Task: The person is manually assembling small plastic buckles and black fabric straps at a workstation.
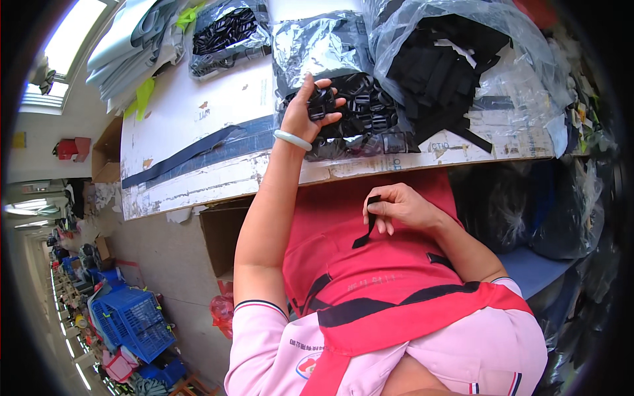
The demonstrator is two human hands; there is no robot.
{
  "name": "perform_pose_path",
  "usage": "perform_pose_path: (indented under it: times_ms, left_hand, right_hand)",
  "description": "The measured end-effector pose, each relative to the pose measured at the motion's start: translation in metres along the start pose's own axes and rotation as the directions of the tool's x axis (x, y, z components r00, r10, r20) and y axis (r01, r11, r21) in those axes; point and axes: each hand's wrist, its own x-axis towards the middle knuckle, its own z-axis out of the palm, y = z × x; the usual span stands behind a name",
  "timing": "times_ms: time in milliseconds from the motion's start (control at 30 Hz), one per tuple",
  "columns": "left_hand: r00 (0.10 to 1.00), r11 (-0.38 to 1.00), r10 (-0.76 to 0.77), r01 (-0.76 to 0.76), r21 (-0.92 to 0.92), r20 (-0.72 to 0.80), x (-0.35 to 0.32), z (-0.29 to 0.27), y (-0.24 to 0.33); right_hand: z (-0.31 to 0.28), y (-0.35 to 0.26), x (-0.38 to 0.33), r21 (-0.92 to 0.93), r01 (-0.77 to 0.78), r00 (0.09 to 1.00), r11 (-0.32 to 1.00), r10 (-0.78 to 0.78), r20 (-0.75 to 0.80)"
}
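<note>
Black buckle (321, 103) pinched by left hand (305, 112) over bag (356, 119); right hand (399, 208) grips strap (367, 228) below table edge (218, 188).

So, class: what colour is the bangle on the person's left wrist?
Pale green bangle, seen in the head view.

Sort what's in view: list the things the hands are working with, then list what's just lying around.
In hand:
- left hand gripping a black plastic buckle
- open bag of black buckles it reaches into
- right hand pinching a black webbing strap

Lying about:
- bag of black straps
- second bag of black pieces
- dark blue strip on the table
- blue crate on the floor
</note>
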Motion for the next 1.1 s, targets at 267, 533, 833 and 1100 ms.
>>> perform_pose_path:
  times_ms: [267,533,833,1100]
  left_hand:
    - [0.988,0.967,-0.087,0.054,0.249,0.125,-0.070,0.028,-0.023]
    - [0.976,0.890,-0.136,0.046,0.453,0.170,-0.128,0.023,-0.096]
    - [0.936,0.913,-0.337,0.300,0.276,0.099,-0.149,0.003,-0.089]
    - [0.985,0.918,-0.157,0.171,0.357,-0.069,-0.154,0.006,-0.100]
  right_hand:
    - [-0.017,-0.035,-0.001,-0.057,0.145,0.935,0.988,-0.156,-0.320]
    - [0.001,-0.034,0.005,-0.251,0.039,0.943,0.967,-0.119,-0.312]
    - [-0.015,-0.038,-0.004,-0.442,-0.050,0.989,0.896,-0.018,-0.150]
    - [-0.008,-0.017,0.002,-0.273,-0.001,0.949,0.962,-0.086,-0.305]
